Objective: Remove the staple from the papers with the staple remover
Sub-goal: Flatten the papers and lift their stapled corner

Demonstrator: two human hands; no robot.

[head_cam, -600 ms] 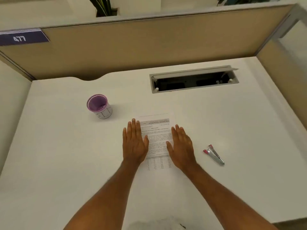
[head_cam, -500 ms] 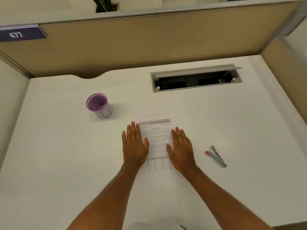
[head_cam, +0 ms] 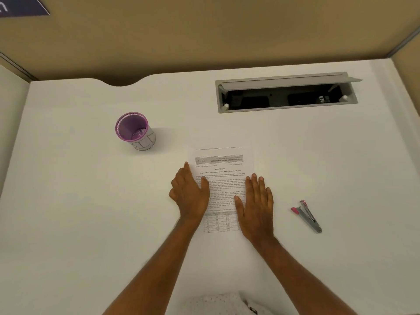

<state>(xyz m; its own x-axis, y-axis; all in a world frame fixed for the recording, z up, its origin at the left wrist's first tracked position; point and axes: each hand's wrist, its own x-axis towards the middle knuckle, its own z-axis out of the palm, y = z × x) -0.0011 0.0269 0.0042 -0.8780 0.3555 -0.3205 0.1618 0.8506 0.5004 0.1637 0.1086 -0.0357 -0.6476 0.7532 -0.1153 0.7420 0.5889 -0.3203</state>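
The printed papers (head_cam: 221, 173) lie flat on the white desk in front of me. My left hand (head_cam: 190, 192) rests on their left edge with the fingers curling and the thumb on the page. My right hand (head_cam: 258, 203) lies flat and open on their right side. The staple remover (head_cam: 307, 215), grey metal with pink tips, lies on the desk to the right of my right hand, untouched. The staple itself is too small to make out.
A purple mesh cup (head_cam: 134, 130) stands to the far left of the papers. An open grey cable hatch (head_cam: 286, 93) is set into the desk at the back right. Tan partition walls (head_cam: 204, 37) close off the back and right.
My left hand has turned and its fingers have curled at the paper's left edge. The right hand stays flat. The camera has moved closer and tilted down.
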